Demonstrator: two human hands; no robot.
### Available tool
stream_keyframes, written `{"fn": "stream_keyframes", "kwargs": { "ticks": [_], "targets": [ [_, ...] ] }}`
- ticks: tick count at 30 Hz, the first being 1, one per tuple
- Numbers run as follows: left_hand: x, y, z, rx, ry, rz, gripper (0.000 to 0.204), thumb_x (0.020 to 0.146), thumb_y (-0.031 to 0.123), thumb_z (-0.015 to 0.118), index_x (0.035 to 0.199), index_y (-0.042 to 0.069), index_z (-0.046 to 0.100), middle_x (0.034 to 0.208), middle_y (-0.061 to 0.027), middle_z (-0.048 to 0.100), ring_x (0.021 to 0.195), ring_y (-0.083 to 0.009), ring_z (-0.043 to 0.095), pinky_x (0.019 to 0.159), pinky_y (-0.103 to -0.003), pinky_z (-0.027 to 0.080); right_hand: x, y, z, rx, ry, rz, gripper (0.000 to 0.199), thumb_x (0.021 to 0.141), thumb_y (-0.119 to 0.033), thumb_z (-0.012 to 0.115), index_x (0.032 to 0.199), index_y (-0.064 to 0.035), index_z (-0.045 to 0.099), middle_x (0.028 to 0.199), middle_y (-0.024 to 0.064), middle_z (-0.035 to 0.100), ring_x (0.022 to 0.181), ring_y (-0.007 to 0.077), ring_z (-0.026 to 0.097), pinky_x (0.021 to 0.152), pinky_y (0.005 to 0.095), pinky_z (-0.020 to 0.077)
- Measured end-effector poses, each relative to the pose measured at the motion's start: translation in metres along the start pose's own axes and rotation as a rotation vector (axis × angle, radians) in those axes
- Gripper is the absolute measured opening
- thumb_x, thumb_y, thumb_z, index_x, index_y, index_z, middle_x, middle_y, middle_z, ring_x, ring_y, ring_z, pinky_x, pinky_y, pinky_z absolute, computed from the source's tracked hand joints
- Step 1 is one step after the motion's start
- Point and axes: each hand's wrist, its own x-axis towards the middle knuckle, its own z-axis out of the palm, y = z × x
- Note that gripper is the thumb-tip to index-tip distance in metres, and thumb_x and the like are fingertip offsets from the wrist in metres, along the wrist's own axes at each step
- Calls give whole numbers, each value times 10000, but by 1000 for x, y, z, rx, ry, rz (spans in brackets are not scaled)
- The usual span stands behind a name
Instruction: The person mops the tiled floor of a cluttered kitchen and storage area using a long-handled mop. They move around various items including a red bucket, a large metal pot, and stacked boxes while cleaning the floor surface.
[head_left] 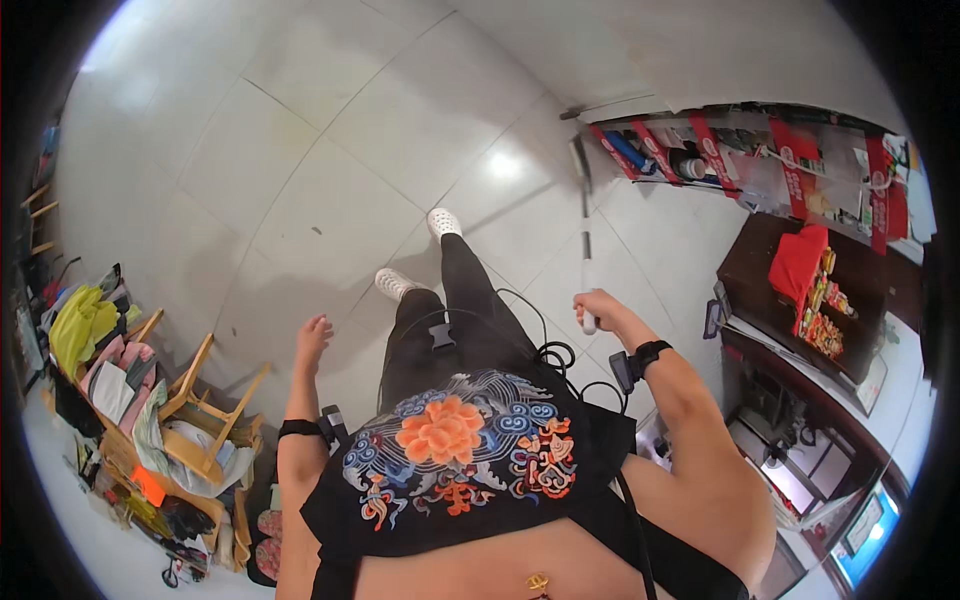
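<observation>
**Right hand grips a mop handle over pale tiles**

Nearest the lens, a black top [460,450] with an orange flower print fills the lower middle. Beyond it, the right hand [598,305] has its fingers curled tight around the white mop handle [586,250], which runs away across the tiled floor [330,150] to the mop head [579,155] near a shelf [760,160]. At the other side, the left hand [313,338] hangs free, fingers loosely together, touching nothing, near a wooden chair [205,420] piled with clothes.

We see a white mop handle [586,255], black trousers [465,320], white shoes [443,221], a black top [465,450] patterned with an orange flower and blue swirls, and pale grey floor tiles [330,150].
</observation>
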Motion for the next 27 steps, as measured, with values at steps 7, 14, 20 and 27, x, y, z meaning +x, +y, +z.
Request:
{"fn": "stream_keyframes", "kwargs": {
  "ticks": [7, 14, 20, 27],
  "targets": [
    [-2, -14, -31, -4, 25, 30, 397, 894, 296, 493, 1216, 65, 515, 1052, -110, 620, 915, -204, 607, 706, -323, 465, -61, 13, 52, 345, -95, -52, 106, 771, -44, 541, 702, -36, 460, 506, 36, 456, 409, 147, 449, 373, 276, 376],
    [-34, -79, -37, -96, 48, -45, 393, 890, 302, 500, 1203, 66, 518, 1023, -99, 629, 868, -202, 612, 684, -328, 463, 27, -71, 69, 362, -110, -265, 114, 778, -17, 522, 690, -39, 452, 474, 3, 430, 336, 150, 405, 344, 264, 393],
    [-75, -111, -42, -207, 168, -52, 391, 894, 297, 497, 1211, 68, 513, 987, -87, 627, 844, -185, 604, 685, -317, 457, 78, -192, 142, 282, -159, -244, 80, 738, -13, 496, 662, -36, 502, 559, 71, 504, 461, 178, 497, 417, 313, 417],
    [-106, -174, -34, -284, 146, -193, 391, 915, 330, 476, 1239, 110, 488, 1055, -73, 613, 901, -186, 603, 751, -323, 451, 68, -138, 237, -392, -71, -299, 61, 749, -34, 535, 701, 4, 533, 566, 85, 523, 466, 207, 527, 419, 350, 430]
  ]
}}
